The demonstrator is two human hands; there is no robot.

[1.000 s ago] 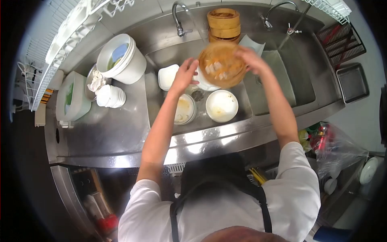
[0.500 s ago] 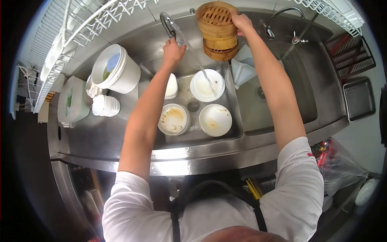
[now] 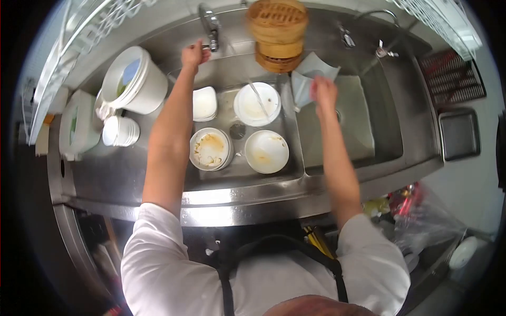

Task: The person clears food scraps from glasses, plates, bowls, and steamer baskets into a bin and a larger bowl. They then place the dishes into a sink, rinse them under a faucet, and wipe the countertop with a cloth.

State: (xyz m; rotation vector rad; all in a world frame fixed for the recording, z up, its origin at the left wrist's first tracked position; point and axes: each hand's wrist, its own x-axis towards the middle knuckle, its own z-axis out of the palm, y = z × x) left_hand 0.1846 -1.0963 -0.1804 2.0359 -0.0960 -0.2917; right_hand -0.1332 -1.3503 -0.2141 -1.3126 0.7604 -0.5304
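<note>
My left hand point(image 3: 195, 55) is at the lever of the left faucet point(image 3: 211, 31), its fingers closed round it. Motion blurs my right hand point(image 3: 322, 90), which is over the grey cloth point(image 3: 311, 73) on the divider between the basins; whether it grips the cloth does not show. Behind the basins stands a stack of bamboo steamers point(image 3: 278, 37), untouched. Thin water falls onto a white plate point(image 3: 258, 104) in the left basin. Around it are a square white dish point(image 3: 204, 104), a stack of stained bowls point(image 3: 210, 149) and a stained bowl point(image 3: 266, 151).
A white bucket point(image 3: 145, 92), a stack of white cups point(image 3: 121, 131) and a pale tub point(image 3: 80, 124) stand at the left. The right basin point(image 3: 337, 142) holds water. A metal tray point(image 3: 459, 134) is at the far right, and wire racks point(image 3: 79, 47) hang above.
My right hand has let go of the bamboo steamers and moved down to the cloth. My left hand has shifted from the spout to the lever. The view has moved slightly.
</note>
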